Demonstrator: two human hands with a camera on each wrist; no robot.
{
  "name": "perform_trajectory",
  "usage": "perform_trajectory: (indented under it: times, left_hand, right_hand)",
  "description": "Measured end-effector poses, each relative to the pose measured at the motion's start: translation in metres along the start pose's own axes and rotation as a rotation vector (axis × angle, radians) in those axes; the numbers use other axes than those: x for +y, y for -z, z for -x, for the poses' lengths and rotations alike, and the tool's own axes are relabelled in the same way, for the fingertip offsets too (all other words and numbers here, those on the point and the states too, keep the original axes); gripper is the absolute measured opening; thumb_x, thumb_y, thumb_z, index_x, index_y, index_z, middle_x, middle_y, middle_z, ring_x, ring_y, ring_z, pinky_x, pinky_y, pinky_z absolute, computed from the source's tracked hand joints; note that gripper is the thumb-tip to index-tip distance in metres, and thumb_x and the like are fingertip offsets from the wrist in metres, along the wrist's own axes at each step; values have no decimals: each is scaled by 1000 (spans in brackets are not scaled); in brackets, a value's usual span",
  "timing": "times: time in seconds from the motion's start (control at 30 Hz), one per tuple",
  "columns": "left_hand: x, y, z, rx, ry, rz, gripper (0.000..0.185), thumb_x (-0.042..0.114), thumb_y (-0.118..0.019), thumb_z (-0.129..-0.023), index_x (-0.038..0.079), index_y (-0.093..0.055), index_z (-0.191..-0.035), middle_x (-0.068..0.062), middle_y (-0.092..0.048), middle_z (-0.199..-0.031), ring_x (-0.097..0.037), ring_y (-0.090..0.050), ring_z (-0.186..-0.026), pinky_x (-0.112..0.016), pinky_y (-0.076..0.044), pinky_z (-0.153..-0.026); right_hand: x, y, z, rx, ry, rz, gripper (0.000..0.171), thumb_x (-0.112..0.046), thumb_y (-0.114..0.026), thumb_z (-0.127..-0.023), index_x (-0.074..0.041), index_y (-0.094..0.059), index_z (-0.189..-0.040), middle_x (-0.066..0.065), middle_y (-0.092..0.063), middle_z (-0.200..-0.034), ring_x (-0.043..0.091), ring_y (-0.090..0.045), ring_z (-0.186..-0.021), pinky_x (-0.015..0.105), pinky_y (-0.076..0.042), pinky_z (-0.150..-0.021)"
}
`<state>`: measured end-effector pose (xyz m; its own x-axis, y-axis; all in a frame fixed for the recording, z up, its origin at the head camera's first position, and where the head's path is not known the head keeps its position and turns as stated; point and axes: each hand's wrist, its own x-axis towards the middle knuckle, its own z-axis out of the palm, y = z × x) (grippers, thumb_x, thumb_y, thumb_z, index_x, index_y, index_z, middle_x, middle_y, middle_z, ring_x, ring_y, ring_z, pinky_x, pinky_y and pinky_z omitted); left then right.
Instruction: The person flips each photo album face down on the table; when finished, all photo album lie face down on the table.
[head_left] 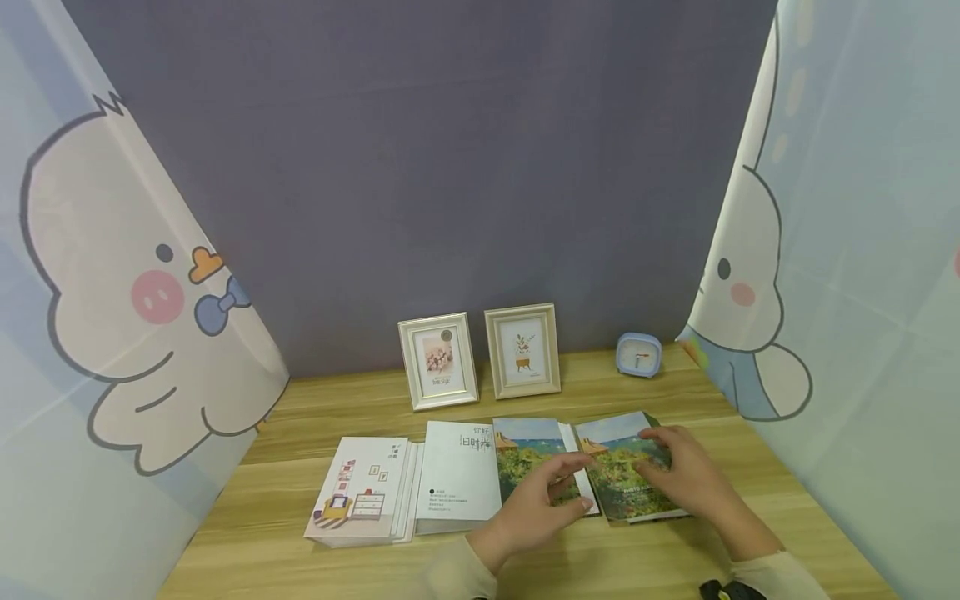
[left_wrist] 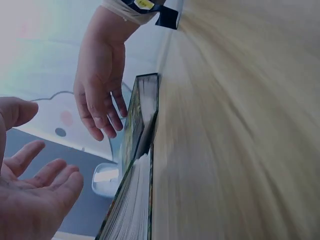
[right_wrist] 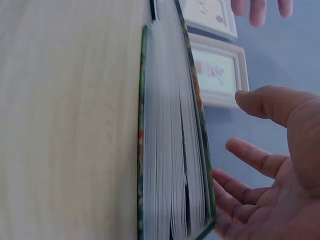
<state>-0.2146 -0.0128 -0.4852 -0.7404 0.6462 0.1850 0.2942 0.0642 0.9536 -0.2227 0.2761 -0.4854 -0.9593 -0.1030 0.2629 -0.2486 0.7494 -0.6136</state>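
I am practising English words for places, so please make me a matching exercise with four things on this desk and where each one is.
Things:
1. clock
2. picture frames
3. landscape book
4. book with drawn furniture

Places:
A. far left in the row of books
B. under the two hands
C. at the back right, near the wall
D. standing upright behind the books

Pairs: 1-C, 2-D, 3-B, 4-A
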Motion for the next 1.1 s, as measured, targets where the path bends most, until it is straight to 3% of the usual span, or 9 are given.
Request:
perform_trajectory:
  times: [0.13, 0.37, 0.63, 0.87, 1.1]
  left_hand:
    - [-1, 8, 5, 84, 4, -3, 50, 21, -66, -105, 25, -48, -153, 1, -48, -155, -29, -43, -147, -43, -36, -121]
    - [-7, 22, 13, 202, -26, -27, 52, 15, -67, -103, 15, -48, -152, -7, -47, -156, -35, -44, -145, -42, -37, -121]
    - [-12, 36, 23, 339, -1, -97, 55, 13, -70, -100, 23, -51, -150, -9, -51, -153, -36, -45, -143, -53, -36, -120]
    - [-17, 44, 34, 397, 23, -128, 59, 12, -72, -99, 18, -47, -153, -8, -47, -157, -34, -41, -147, -60, -27, -123]
    - [-20, 49, 43, 422, 45, -79, 62, 12, -72, -100, 6, -43, -154, -15, -43, -159, -41, -39, -147, -56, -34, -120]
  right_hand:
    - [-5, -5, -5, -22, 22, -10, 54, -22, -83, -92, -2, -61, -138, 21, -58, -132, 45, -61, -117, 61, -56, -87]
    - [-15, -11, -16, -90, 59, -31, 62, -26, -84, -92, -5, -56, -144, 19, -55, -141, 44, -58, -124, 60, -56, -89]
    - [-33, -25, -30, -153, 91, -34, 68, -30, -84, -91, -9, -53, -148, 15, -55, -143, 42, -57, -128, 54, -58, -88]
    - [-50, -40, -35, -216, 98, -87, 73, -34, -85, -91, -10, -51, -151, 16, -53, -144, 42, -58, -126, 53, -59, -89]
    - [-60, -52, -35, -279, 127, -78, 77, -38, -85, -90, -8, -50, -152, 15, -49, -151, 44, -52, -134, 64, -52, -98]
